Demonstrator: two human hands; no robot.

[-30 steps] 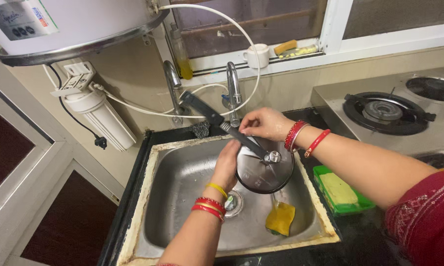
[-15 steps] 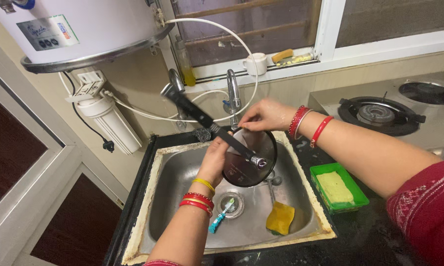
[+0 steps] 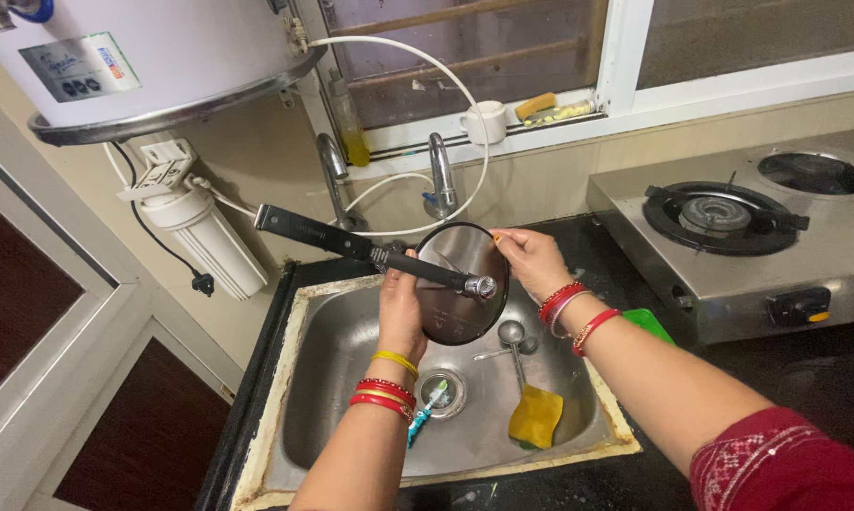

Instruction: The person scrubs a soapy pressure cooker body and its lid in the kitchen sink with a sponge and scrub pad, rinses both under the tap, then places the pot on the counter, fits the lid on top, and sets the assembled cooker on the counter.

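Your left hand (image 3: 400, 308) is wrapped tight around the pressure-cooker lid (image 3: 462, 282) where its black handle (image 3: 328, 237) joins, while your right-hand fingers (image 3: 514, 248) pinch the rim. The lid sits at frame centre above the steel sink (image 3: 342, 378). Since a second ago it has tipped nearly upright, handle swung toward upper left.

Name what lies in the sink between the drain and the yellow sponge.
In the head view, bare steel sink floor lies between the drain and the yellow sponge; a spoon rests just above that stretch.
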